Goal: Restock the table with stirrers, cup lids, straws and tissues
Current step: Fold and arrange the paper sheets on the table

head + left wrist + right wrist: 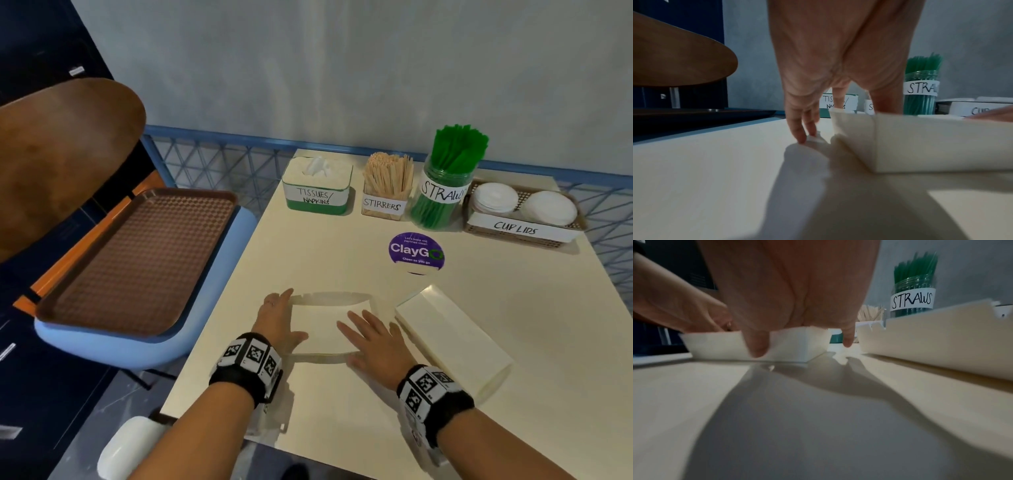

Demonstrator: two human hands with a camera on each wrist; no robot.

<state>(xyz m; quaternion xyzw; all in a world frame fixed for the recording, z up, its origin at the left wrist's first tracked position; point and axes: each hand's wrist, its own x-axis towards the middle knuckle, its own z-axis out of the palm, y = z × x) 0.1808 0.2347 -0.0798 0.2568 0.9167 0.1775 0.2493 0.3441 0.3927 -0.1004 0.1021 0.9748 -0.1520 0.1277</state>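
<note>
Both hands' grip flat-fingered, left hand (278,320) and right hand (373,337) on tissue stack (320,323), near table edge (219,305).

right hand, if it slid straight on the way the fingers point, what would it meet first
The right hand lies flat on the white pack, fingers aimed up-left across it. Going straight on, it would probably meet the left hand at the pack's far-left edge first, though depth is unclear.

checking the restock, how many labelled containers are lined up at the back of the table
4, in a row from left to right: the tissues box, the stirrers holder, the straws jar, and the cup lids basket at the right end.
</note>
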